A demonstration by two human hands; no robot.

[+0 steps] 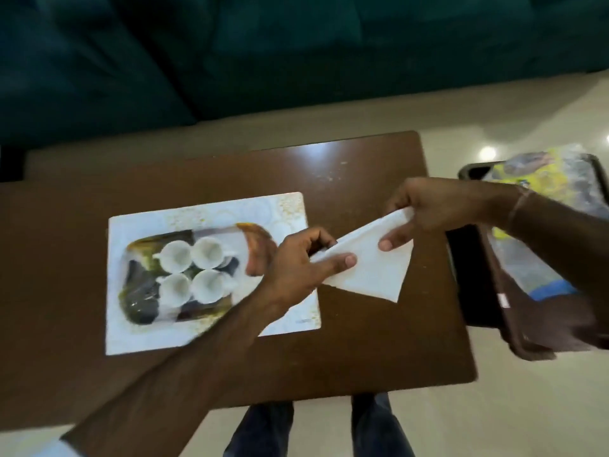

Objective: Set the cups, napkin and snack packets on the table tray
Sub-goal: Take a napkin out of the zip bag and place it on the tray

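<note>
- Left hand [296, 258]: thumb lies on top of the napkin [369, 262] at its left corner, the other fingers curled beneath; a pinch on the paper.
- Right hand [428, 209]: gripping the napkin's upper right corner, one fingertip pressed on the top face lower down.
- Napkin: white, folded to a triangle, stretched between the two hands with its lower point hanging free. It is held above the bare brown table [362, 341], just right of the white placemat [211, 338], not yet set down.
- Tray [138, 311]: patterned, resting on the placemat; four white cups [191, 272] already stand on it in a close square. Free tray surface shows left of the cups; the right end is partly hidden by the left hand.
- Snack packets [540, 206]: yellow and clear wrappers, on a dark second tray [474, 291] off the table's right edge, well apart from the table tray. Not yet moved, by the look of it.
- Risk: thin paper under tension from two pinches may tear or lose its fold if the hands pull apart.
- Risk: carrying the napkin leftward brings the left hand over the cups; a knuckle or the hanging point could tip one.
- Risk: frame is motion-blurred, so the exact finger contact is uncertain.
</note>
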